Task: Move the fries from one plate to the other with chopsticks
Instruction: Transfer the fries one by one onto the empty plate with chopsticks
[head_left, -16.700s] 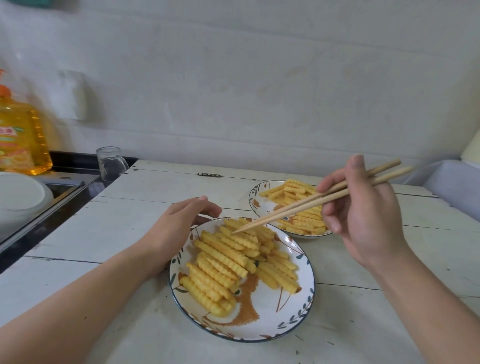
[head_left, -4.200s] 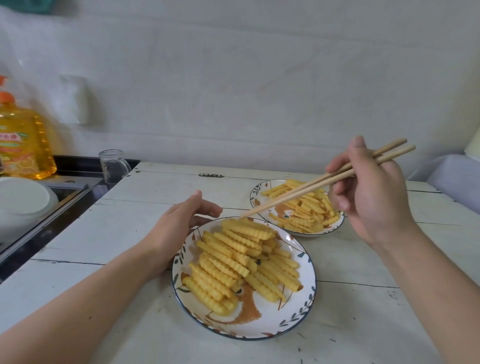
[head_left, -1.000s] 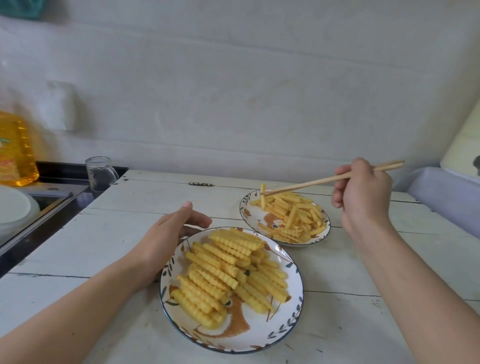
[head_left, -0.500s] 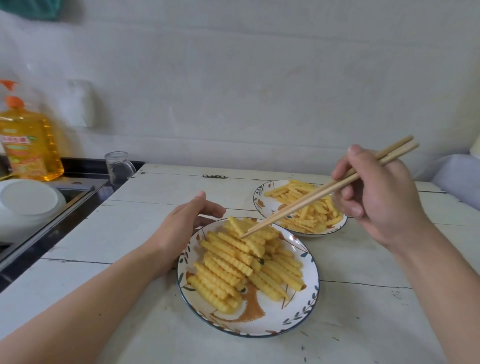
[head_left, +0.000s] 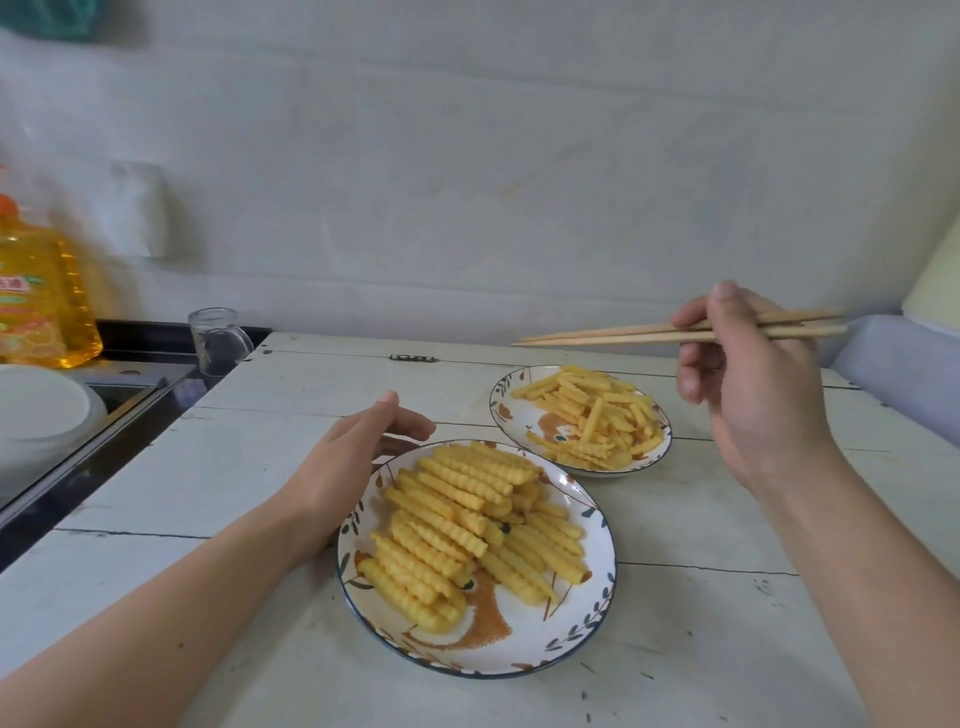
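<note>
In the head view, a white wooden table (head_left: 249, 467) fills the lower part, and two patterned plates stand on it. The near plate (head_left: 524, 649) is at about 6 o'clock from the middle of the picture and carries a big pile of crinkle fries (head_left: 457, 519). The far plate (head_left: 519, 415) is at about 2 o'clock from the near one, a little apart from it, and it holds thinner fries (head_left: 597, 415) in a loose heap.

The left hand (head_left: 343, 467) rests on the table at 9 to 10 o'clock of the near plate, touching its rim. The fingers are relaxed and a bit curved along the rim, and they grip nothing.

The right hand (head_left: 753, 384) is raised at 3 o'clock of the picture, above and to the right of the far plate. Its thumb and fingers are curled round a pair of wooden chopsticks (head_left: 613, 336). The chopsticks lie almost level and point to 9 o'clock. The tips are close together and carry no fry; they hang in the air behind the far plate.

At 9 o'clock of the picture are a yellow oil bottle (head_left: 36, 296), a small glass jar (head_left: 218, 340) at the table's edge, and a white bowl (head_left: 41, 410) beside a dark counter (head_left: 156, 384).
</note>
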